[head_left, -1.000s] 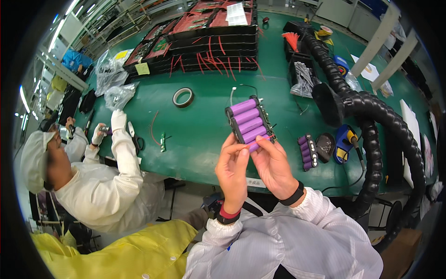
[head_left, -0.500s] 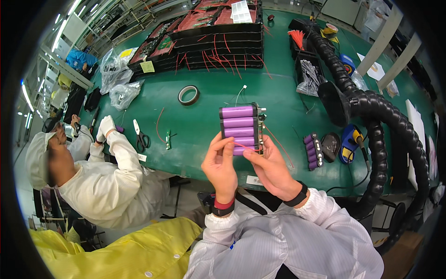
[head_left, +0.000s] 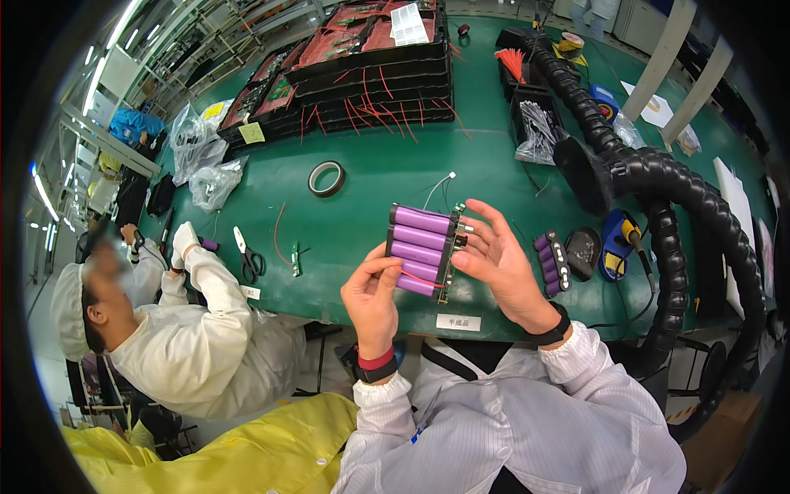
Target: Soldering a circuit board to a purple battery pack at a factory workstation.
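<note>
A battery pack (head_left: 421,234) of several purple cells lies tilted in front of me, above the table edge. Fingers and thumb of my left hand (head_left: 372,296) pinch its lower left part. A thin red wire (head_left: 424,280) crosses the lower cells by that thumb. At the pack's right side, along a narrow circuit board (head_left: 448,276), is my right hand (head_left: 504,267). Its fingers are spread, with thumb and fingertips close to the board and a small connector; whether they press on it is hard to see. A white cable (head_left: 439,188) sticks up from the pack's far end.
A second purple battery pack (head_left: 551,263) lies right, near a blue holder (head_left: 615,245) and black flexible duct (head_left: 666,177). Stacked black trays (head_left: 374,95) stand at the back. Tape (head_left: 327,179), scissors (head_left: 249,257) and a green board (head_left: 297,258) lie left, beside a co-worker (head_left: 185,329).
My right hand has left the red wire and moved up along the pack's right side, its fingers spreading. The pack has tilted and sunk slightly, with my left hand still holding it.
</note>
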`<action>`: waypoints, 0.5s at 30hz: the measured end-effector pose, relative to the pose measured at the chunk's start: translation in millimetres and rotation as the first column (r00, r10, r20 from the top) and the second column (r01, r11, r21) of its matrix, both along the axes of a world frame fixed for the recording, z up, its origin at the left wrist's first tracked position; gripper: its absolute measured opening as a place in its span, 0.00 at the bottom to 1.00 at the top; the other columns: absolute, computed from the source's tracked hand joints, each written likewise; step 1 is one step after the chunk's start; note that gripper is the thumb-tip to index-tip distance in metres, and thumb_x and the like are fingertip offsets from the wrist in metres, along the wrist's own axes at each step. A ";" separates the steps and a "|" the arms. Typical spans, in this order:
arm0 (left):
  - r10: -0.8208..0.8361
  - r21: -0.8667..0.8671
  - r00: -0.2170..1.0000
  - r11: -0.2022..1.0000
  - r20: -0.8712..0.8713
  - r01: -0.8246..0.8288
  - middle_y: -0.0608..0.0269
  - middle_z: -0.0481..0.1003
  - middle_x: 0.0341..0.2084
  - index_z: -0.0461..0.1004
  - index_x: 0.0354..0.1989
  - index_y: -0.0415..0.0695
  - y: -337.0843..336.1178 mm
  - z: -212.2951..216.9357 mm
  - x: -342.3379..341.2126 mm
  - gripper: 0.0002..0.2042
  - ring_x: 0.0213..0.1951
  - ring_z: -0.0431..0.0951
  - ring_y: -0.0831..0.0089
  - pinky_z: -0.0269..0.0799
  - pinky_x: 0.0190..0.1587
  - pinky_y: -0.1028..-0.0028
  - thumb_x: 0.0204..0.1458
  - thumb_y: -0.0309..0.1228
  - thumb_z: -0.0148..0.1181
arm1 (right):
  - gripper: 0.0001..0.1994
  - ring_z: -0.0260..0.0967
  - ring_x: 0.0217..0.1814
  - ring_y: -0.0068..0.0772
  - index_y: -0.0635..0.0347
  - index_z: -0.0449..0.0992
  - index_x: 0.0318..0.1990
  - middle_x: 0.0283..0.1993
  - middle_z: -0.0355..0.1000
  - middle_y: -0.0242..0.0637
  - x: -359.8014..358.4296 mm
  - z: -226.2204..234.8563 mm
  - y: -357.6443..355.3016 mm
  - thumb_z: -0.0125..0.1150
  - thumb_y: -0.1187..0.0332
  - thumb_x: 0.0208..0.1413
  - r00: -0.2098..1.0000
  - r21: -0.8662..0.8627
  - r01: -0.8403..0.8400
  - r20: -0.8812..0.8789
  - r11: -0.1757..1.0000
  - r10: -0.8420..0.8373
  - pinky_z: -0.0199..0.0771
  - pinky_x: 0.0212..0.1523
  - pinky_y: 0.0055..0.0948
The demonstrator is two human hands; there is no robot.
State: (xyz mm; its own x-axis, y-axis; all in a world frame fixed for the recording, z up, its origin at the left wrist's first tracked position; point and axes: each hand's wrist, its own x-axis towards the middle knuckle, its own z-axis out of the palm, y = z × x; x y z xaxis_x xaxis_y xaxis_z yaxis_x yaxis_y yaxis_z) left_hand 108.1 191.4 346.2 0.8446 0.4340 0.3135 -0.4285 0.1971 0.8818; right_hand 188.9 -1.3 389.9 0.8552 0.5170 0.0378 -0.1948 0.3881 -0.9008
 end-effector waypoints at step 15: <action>-0.103 -0.102 0.993 0.990 -0.064 0.096 0.50 0.75 0.57 0.78 0.44 0.33 -13.3 -3.6 5.4 0.06 0.50 0.78 0.71 0.74 0.53 0.73 0.62 0.22 0.63 | 0.34 0.76 0.56 0.35 0.56 0.56 0.68 0.56 0.74 0.49 -2.9 -0.5 8.7 0.69 0.77 0.58 0.998 -0.048 0.065 -0.009 0.997 -0.066 0.79 0.57 0.35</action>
